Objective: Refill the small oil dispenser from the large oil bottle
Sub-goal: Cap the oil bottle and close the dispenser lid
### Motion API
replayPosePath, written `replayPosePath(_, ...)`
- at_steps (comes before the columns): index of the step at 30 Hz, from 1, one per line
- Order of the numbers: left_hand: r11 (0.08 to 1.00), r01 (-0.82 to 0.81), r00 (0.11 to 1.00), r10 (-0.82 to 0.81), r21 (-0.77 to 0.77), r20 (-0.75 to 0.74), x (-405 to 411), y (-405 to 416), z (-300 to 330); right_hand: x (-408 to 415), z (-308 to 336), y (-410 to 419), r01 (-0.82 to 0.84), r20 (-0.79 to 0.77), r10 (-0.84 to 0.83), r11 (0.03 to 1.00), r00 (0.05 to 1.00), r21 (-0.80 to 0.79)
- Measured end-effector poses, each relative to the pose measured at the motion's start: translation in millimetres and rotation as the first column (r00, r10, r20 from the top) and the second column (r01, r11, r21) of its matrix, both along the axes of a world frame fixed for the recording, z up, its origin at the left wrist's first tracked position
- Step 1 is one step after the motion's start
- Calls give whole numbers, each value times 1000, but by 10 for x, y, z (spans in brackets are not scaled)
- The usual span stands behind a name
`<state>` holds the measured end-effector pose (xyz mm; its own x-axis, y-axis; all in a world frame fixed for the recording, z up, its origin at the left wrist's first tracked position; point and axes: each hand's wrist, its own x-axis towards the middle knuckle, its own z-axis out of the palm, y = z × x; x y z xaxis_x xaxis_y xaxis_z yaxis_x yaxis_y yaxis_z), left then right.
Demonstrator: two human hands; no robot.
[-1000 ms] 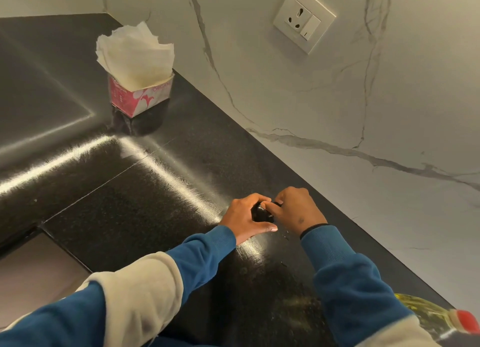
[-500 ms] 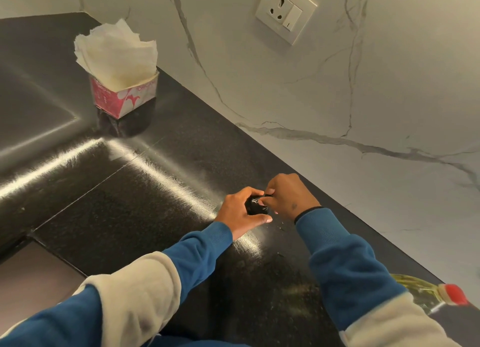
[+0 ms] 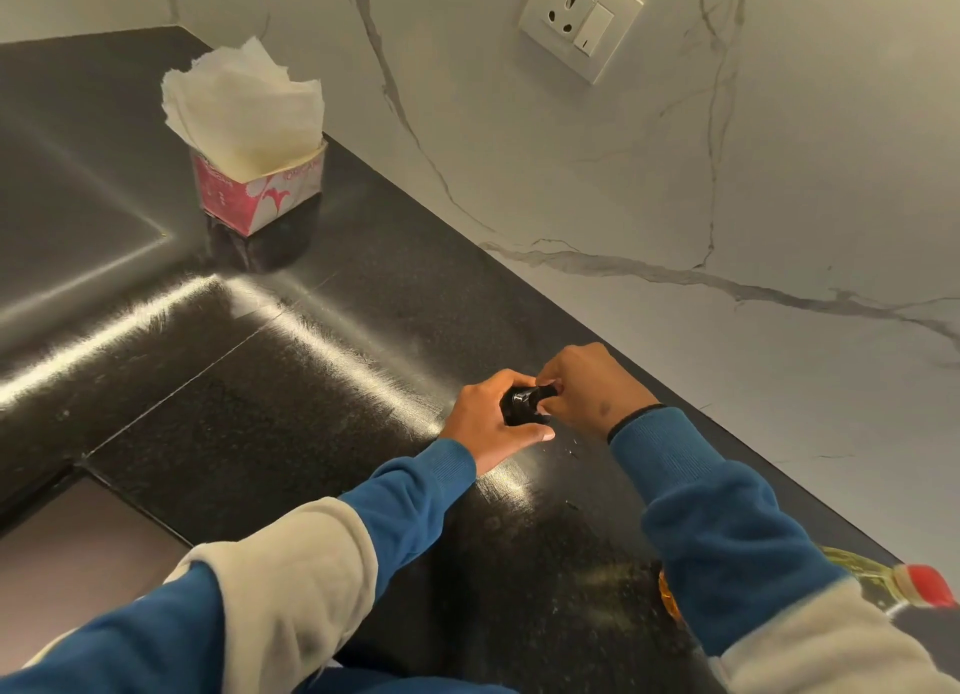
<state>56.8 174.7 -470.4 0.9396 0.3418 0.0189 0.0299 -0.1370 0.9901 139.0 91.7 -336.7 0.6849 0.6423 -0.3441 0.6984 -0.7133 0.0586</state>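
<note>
Right hand [image 3: 587, 389] apparently twisting dispenser [image 3: 522, 406] cap, unchanged

— Countertop [image 3: 332, 381]? 
— Polished dark speckled stone, glaring glossily. Wall [image 3: 727, 215] is showing smooth veined marble.
— The rest?
— Crumpled matt paper napkins [image 3: 244, 106], printed card box [image 3: 260, 194], clear plastic oil bottle [image 3: 862, 579].

A home kitchen: black granite counter [image 3: 322, 381], marble-look wall [image 3: 779, 200] with socket [image 3: 581, 22], oil bottle [image 3: 883, 579].
</note>
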Motion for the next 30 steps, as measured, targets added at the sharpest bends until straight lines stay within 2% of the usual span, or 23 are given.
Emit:
replayPosePath(9,1000,-13,1000,13,8,-11,-2,-4,1,-31,-62,-13,177,-17,-177,981,984,84)
replayPosePath(17,1000,-3,1000,3,-7,-8,-1,-10,-4,-52,-26,8,-11,3,11,999,1000,-48)
replayPosePath(23,999,-39,999,39,-4,-25,5,-61,-34,-23,-66,-96,41,-40,-38,996,998,77)
replayPosePath(30,998,-62,995,64,28,-73,7,-108,40,-40,-129,-105,87,11,-90,986,996,145)
